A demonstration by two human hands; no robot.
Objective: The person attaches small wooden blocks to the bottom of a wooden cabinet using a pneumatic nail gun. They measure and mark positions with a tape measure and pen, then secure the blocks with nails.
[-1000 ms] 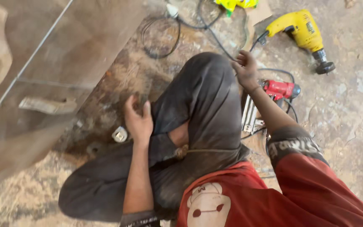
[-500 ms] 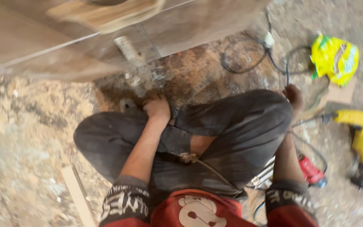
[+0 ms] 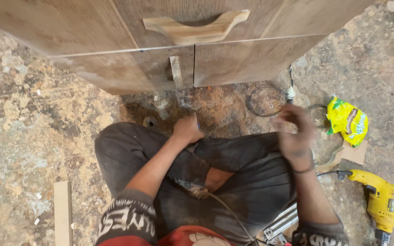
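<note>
- The left hand [image 3: 188, 130] is seen closed in a fist on the speckled, dusty floor [image 3: 33, 132], just before the brown wooden cabinet [image 3: 233, 54]; what is gripped cannot be told.
- The right hand [image 3: 296, 136] is blurred, raised above the knee, with fingers loosely spread and nothing held.
- A yellow power drill [image 3: 379, 200] is lying to the right.
</note>
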